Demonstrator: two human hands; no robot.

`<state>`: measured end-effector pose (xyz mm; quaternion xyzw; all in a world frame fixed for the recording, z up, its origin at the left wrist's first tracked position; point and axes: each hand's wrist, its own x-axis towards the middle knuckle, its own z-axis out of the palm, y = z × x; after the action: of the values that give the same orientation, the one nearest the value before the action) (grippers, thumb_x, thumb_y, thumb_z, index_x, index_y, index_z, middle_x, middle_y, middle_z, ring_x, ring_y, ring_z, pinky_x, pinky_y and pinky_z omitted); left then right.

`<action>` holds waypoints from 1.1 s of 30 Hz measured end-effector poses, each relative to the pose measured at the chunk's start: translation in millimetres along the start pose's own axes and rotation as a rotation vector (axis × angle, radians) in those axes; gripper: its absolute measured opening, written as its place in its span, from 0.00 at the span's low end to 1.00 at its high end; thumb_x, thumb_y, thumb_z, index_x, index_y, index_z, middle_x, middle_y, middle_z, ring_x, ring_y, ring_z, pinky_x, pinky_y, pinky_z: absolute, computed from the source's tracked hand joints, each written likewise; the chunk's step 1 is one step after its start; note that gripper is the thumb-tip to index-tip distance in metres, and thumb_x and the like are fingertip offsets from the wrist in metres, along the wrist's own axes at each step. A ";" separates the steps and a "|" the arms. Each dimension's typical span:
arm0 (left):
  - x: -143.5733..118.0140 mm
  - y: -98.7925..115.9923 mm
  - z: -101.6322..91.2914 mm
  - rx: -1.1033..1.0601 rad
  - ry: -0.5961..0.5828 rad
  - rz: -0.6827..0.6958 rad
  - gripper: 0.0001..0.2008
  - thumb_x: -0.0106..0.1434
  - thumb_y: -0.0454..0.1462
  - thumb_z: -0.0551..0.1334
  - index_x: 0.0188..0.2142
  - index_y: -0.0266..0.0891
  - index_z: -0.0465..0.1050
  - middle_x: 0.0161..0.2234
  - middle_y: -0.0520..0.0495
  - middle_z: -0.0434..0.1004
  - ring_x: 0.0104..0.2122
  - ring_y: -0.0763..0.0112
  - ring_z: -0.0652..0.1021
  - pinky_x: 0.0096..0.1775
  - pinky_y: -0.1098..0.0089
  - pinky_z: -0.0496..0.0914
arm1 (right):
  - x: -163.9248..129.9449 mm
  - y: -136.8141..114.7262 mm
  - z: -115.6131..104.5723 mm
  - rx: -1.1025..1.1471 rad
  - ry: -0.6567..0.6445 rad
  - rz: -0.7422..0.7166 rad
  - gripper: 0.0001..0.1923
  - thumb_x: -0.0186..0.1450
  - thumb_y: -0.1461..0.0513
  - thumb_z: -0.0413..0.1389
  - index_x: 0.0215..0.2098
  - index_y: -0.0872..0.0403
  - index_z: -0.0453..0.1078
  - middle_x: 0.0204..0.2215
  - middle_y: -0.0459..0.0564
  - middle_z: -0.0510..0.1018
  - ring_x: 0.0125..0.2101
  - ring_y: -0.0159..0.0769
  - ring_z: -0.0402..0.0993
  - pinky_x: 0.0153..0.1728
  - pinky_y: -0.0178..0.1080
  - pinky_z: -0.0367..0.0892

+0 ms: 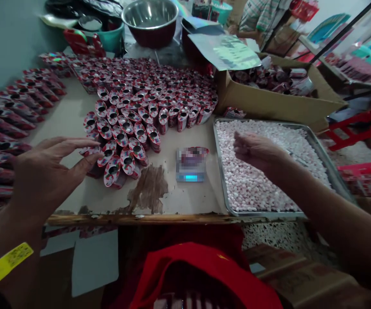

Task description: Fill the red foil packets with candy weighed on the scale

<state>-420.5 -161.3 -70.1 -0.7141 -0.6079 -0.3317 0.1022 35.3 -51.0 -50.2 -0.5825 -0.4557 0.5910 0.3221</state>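
My left hand (53, 171) pinches a small printed packet (90, 151) between thumb and fingertips, at the near left edge of a cluster of similar red-and-white packets (120, 136). Those stand upright, each with an oval top and a dark hole. My right hand (252, 148) hovers over a metal tray (225, 189) filled with small white pellets (252, 184). Its fingers are drawn together, and I cannot see what they hold. Between the hands sits a small digital scale (191, 176) with a lit blue display. A reddish packet lies on it, its details blurred.
More packets (11, 105) stand in a row along the left wall. A cardboard box (269, 98) of packets is behind the tray, with a steel bowl (149, 21) at the back. The worn wooden table edge (134, 219) runs in front. Another person (259, 21) is beyond.
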 end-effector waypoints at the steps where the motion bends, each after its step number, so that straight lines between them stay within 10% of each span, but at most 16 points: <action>1: 1.9 6.3 2.0 -0.028 -0.009 0.005 0.11 0.72 0.47 0.69 0.49 0.49 0.84 0.50 0.51 0.88 0.51 0.55 0.86 0.57 0.52 0.78 | 0.0 -1.6 -10.1 0.144 0.047 0.092 0.14 0.75 0.65 0.52 0.31 0.51 0.59 0.22 0.38 0.56 0.21 0.29 0.49 0.22 0.30 0.51; 6: 18.5 43.7 12.2 -0.159 -0.005 -0.002 0.10 0.69 0.42 0.72 0.49 0.49 0.84 0.52 0.51 0.87 0.54 0.55 0.84 0.61 0.50 0.76 | 1.3 2.8 -27.3 0.347 0.046 0.216 0.13 0.63 0.76 0.54 0.41 0.55 0.70 0.28 0.44 0.66 0.23 0.28 0.58 0.21 0.27 0.61; 16: 35.8 121.3 81.1 -0.441 -0.222 -0.013 0.24 0.64 0.36 0.76 0.59 0.44 0.78 0.53 0.47 0.86 0.49 0.60 0.86 0.56 0.59 0.80 | 16.0 -11.8 27.1 0.240 -0.215 0.201 0.08 0.75 0.69 0.55 0.41 0.59 0.77 0.24 0.45 0.70 0.19 0.23 0.57 0.19 0.26 0.55; 20: 27.5 130.2 112.5 -0.626 -0.296 -0.167 0.29 0.63 0.36 0.75 0.63 0.46 0.74 0.56 0.45 0.83 0.54 0.59 0.84 0.58 0.56 0.79 | 23.4 -15.7 31.0 0.205 -0.238 0.136 0.05 0.73 0.70 0.59 0.41 0.58 0.77 0.29 0.49 0.76 0.24 0.26 0.67 0.23 0.27 0.64; 28: 23.2 129.6 144.7 -0.625 -0.364 -0.326 0.38 0.56 0.34 0.78 0.64 0.45 0.69 0.55 0.42 0.81 0.52 0.58 0.81 0.50 0.58 0.77 | 29.3 -13.7 28.6 0.001 -0.305 -0.033 0.06 0.73 0.67 0.60 0.37 0.58 0.78 0.22 0.45 0.71 0.19 0.24 0.57 0.19 0.27 0.52; 33: 25.1 143.9 165.0 -0.705 -0.400 -0.245 0.26 0.58 0.34 0.77 0.55 0.43 0.77 0.51 0.44 0.84 0.50 0.57 0.82 0.52 0.58 0.76 | 29.1 -22.3 23.5 0.128 -0.293 0.007 0.03 0.68 0.67 0.60 0.38 0.56 0.77 0.22 0.43 0.69 0.20 0.25 0.56 0.21 0.29 0.53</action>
<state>-227.0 -85.1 -143.4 -0.6783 -0.5455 -0.3838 -0.3083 5.6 -19.9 -43.6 -0.4698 -0.4571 0.6987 0.2866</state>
